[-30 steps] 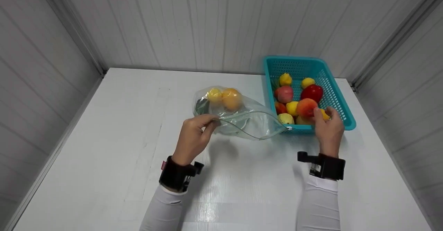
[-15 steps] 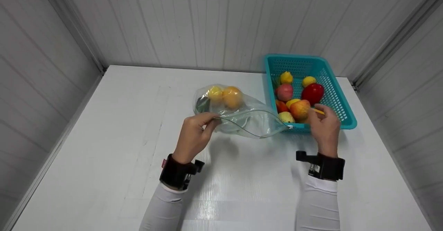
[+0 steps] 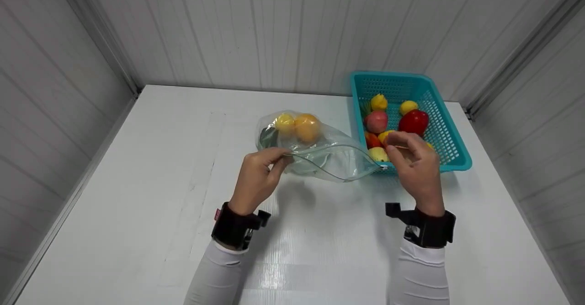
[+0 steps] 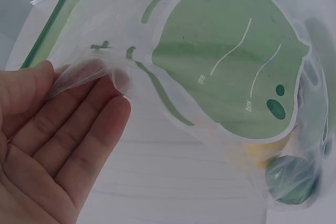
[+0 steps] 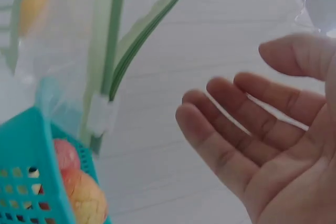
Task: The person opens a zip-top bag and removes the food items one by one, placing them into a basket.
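My left hand [image 3: 257, 177] pinches the left side of the mouth of a clear zip bag [image 3: 343, 161]. Inside the bag lie a yellow fruit [image 3: 284, 122], an orange [image 3: 307, 129] and something dark green [image 4: 292, 179]. The bag's mouth gapes a little, and its slider [image 5: 100, 115] sits at the right end by the basket. My right hand [image 3: 419, 170] hovers over the basket's near edge. In the right wrist view its fingers [image 5: 226, 156] are spread loosely with nothing between them. A red-yellow fruit [image 5: 85, 198] lies in the basket, mostly hidden behind that hand in the head view.
A teal basket [image 3: 454, 133] stands at the back right of the white table [image 3: 173, 168]. It holds a red bell-shaped fruit [image 3: 414, 122], a pink fruit [image 3: 377, 121], lemons [image 3: 408, 108] and several others. Ribbed walls [image 3: 237, 35] close off the back and sides.
My right hand let go of the red-yellow fruit in the basket and moved left toward the bag's mouth. My left hand keeps its pinch on the bag with hardly any movement.
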Available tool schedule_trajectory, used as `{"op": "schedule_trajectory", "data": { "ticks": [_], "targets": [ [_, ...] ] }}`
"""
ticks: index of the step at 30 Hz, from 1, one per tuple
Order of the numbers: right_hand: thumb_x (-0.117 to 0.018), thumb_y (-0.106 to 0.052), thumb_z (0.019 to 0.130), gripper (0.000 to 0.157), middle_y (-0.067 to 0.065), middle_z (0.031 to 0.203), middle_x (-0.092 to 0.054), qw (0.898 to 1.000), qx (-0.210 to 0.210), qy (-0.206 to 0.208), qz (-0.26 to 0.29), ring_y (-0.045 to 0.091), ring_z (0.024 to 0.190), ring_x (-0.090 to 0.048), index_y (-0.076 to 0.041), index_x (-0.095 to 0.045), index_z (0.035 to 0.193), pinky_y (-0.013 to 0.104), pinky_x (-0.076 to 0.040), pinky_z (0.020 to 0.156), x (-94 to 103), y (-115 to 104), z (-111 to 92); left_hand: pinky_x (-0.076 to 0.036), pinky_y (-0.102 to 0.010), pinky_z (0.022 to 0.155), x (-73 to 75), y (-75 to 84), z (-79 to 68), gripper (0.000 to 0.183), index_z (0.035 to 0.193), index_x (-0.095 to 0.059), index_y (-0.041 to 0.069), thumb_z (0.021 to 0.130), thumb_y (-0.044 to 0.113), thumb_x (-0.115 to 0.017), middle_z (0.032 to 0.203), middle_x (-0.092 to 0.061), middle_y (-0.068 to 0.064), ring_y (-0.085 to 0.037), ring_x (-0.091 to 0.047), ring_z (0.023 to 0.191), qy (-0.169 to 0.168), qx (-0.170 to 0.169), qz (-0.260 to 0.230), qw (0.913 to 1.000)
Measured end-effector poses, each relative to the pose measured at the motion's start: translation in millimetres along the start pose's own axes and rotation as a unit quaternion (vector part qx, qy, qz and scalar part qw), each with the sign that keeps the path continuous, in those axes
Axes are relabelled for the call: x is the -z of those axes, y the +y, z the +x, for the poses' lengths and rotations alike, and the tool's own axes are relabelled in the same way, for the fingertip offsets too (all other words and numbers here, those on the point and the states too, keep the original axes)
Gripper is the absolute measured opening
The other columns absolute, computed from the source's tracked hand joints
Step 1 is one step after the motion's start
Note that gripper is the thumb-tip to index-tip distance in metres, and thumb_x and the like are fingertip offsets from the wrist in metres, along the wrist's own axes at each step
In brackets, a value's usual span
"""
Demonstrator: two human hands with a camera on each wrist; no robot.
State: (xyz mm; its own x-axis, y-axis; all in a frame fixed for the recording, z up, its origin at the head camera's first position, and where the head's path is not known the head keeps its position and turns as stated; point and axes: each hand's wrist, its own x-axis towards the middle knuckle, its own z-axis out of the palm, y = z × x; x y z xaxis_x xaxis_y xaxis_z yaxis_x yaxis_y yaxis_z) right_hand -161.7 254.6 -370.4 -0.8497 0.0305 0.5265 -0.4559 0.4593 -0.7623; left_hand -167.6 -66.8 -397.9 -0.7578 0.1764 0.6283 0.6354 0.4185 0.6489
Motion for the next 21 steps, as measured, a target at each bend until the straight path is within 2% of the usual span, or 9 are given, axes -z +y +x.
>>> {"op": "schedule_trajectory", "data": {
  "ticks": [2, 5, 9, 11, 14, 17, 21],
  "targets": [
    [-0.066, 0.002, 0.098, 0.02, 0.015, 0.112, -0.071, 0.998, 0.049, -0.024, 0.011, 0.015, 0.101, -0.064, 0.006, -0.071, 0.118, 0.017, -0.055, 0.089, -3.1, -7, -1, -0.059, -0.031, 0.071, 0.1, 0.0, 0.1, 0.01, 0.1, -0.08, 0.003, 0.095, 0.002, -0.072, 0.093, -0.079, -0.006, -0.012, -0.072, 0.081, 0.001, 0.0, 0.0, 1.0],
    [-0.066, 0.011, 0.094, 0.02, 0.015, 0.105, -0.071, 0.991, 0.119, -0.064, 0.027, 0.017, 0.097, -0.065, 0.005, -0.072, 0.112, 0.017, -0.055, 0.089, -8.8, -14, -3, -0.059, -0.031, 0.072, 0.4, 0.1, 0.3, 0.009, 0.1, -0.08, 0.003, 0.095, 0.002, -0.072, 0.093, -0.079, -0.006, -0.012, -0.073, 0.082, 0.003, -0.001, -0.001, 1.0],
    [-0.065, 0.017, 0.091, 0.023, 0.013, 0.101, -0.074, 0.979, 0.168, -0.117, 0.021, 0.019, 0.095, -0.066, 0.002, -0.074, 0.107, 0.017, -0.053, 0.092, -19.4, -18, -5, -0.06, -0.032, 0.073, 0.7, -0.2, 0.6, 0.009, 0.1, -0.08, 0.003, 0.095, 0.003, -0.073, 0.094, -0.079, -0.006, -0.013, -0.073, 0.083, 0.006, -0.002, -0.002, 1.0],
    [-0.062, 0.016, 0.093, 0.024, 0.011, 0.102, -0.075, 0.975, 0.165, -0.147, 0.008, 0.019, 0.095, -0.067, 0.001, -0.075, 0.107, 0.017, -0.053, 0.092, -25.4, -18, -5, -0.06, -0.032, 0.073, 1.0, 0.0, 0.6, 0.009, 0.1, -0.08, 0.003, 0.094, 0.003, -0.073, 0.094, -0.079, -0.007, -0.013, -0.073, 0.083, 0.005, -0.002, 0.0, 1.0],
    [-0.058, 0.014, 0.097, 0.025, 0.01, 0.104, -0.076, 0.971, 0.14, -0.195, -0.016, 0.021, 0.095, -0.07, 0.001, -0.075, 0.109, 0.021, -0.055, 0.092, -34.8, -17, -5, -0.058, -0.031, 0.07, 1.5, 1.0, 0.6, 0.01, 0.101, -0.08, 0.002, 0.095, 0.002, -0.072, 0.095, -0.079, -0.007, -0.011, -0.071, 0.081, 0.004, 0.0, 0.003, 1.0],
    [-0.054, 0.011, 0.101, 0.026, 0.012, 0.108, -0.076, 0.965, 0.105, -0.236, -0.046, 0.024, 0.099, -0.071, 0.001, -0.075, 0.114, 0.032, -0.059, 0.091, -43.9, -13, -4, -0.056, -0.029, 0.067, 1.6, 1.4, 0.6, 0.01, 0.101, -0.08, 0.003, 0.095, 0.001, -0.072, 0.095, -0.079, -0.006, -0.01, -0.068, 0.078, 0.002, -0.001, 0.005, 1.0],
    [-0.052, 0.006, 0.102, 0.028, 0.014, 0.115, -0.075, 0.956, 0.076, -0.271, -0.086, 0.028, 0.105, -0.07, 0.001, -0.073, 0.12, 0.046, -0.057, 0.095, -56.1, -7, -3, -0.055, -0.029, 0.067, 1.4, 1.5, 0.1, 0.009, 0.099, -0.08, 0.003, 0.093, 0.001, -0.074, 0.092, -0.078, -0.005, -0.01, -0.067, 0.076, -0.01, -0.01, 0.008, 0.9999]
  ]
}}
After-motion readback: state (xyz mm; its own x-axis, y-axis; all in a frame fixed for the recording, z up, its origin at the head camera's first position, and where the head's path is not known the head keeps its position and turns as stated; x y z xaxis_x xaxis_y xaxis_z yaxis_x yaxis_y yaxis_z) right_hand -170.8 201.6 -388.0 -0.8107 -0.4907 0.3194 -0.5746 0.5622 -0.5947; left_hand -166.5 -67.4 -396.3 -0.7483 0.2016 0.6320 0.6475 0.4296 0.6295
